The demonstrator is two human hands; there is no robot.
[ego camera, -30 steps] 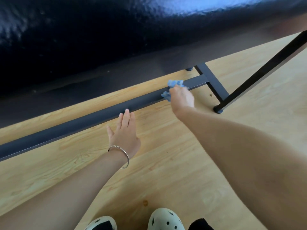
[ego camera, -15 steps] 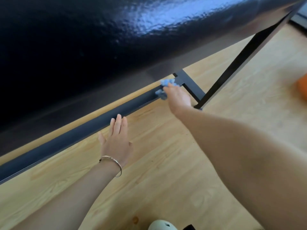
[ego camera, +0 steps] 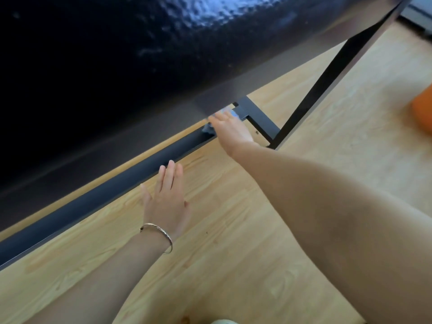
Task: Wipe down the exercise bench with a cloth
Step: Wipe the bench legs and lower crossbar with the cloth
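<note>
Right hand [ego camera: 230, 130] pressing blue cloth [ego camera: 208, 129] (mostly hidden) on bench rail [ego camera: 112, 190]

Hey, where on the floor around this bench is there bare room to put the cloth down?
Bare wood floor lies between the two forearms, near side of the frame rail. More lies right of the slanted leg, short of the orange object. It is crowded at the rail's joint, where the right hand presses the cloth. The left hand lies flat beside the rail.

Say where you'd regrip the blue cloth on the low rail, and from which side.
Pinch the bunched corner of the blue cloth left of the right hand, coming from the floor side. The padded bench overhangs it, and the rest is under the palm.
</note>
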